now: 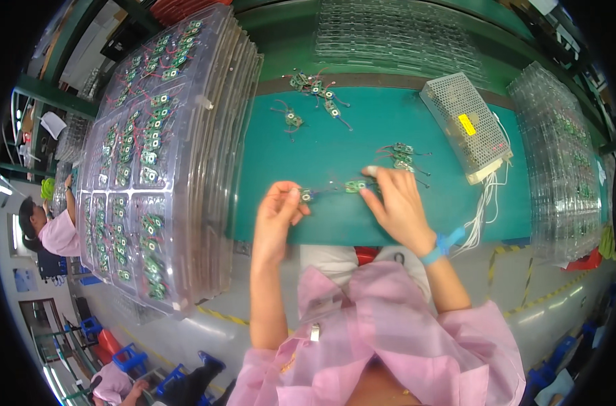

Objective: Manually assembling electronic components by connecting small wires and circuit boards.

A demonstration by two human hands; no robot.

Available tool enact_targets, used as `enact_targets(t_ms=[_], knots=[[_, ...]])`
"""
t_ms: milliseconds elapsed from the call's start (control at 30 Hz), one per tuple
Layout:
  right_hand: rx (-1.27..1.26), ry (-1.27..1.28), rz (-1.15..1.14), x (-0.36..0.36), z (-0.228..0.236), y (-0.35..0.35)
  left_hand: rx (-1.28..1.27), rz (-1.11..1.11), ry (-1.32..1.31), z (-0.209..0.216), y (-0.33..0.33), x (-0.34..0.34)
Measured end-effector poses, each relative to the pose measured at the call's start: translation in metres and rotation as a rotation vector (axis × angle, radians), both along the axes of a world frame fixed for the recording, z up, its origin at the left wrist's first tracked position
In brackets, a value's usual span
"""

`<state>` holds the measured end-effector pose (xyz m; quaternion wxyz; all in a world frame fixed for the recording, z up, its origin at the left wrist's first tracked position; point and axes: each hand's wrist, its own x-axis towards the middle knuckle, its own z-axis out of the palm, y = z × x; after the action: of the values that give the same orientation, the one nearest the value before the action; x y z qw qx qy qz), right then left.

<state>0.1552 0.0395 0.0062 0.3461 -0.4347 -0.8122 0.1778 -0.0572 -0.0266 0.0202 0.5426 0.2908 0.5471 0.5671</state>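
Observation:
Over the near part of the green mat, my left hand pinches a small green circuit board between thumb and fingers. My right hand, with a blue band at its wrist, grips another small circuit board between thumb and forefinger. Thin wires run in the gap between the two boards, but whether they join them I cannot tell. Just beyond the right fingers lies a small group of wired boards. Farther off, a loose pile of similar boards and a separate board rest on the mat.
A tall stack of clear plastic trays filled with boards stands at left. Another tray stack is at right, and clear trays lie at the back. A perforated metal power supply trails white cables. A co-worker is far left.

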Motion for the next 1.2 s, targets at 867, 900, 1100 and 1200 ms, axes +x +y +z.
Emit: enact_targets(t_ms=[867, 900, 1100, 1200], knots=[[-0.550, 0.368, 0.234, -0.039, 0.025, -0.023, 0.210, -0.166, 0.095, -0.014, 0.000, 0.024], [-0.559, 0.353, 0.248, -0.041, 0.024, -0.023, 0.157, -0.157, 0.103, -0.010, -0.003, 0.023], [-0.397, 0.377, 0.186, -0.033, 0.013, -0.013, -0.016, 0.030, 0.086, -0.014, -0.004, 0.011], [-0.104, 0.140, -0.042, -0.007, 0.009, -0.005, -0.051, -0.014, 0.057, -0.004, 0.001, 0.013]])
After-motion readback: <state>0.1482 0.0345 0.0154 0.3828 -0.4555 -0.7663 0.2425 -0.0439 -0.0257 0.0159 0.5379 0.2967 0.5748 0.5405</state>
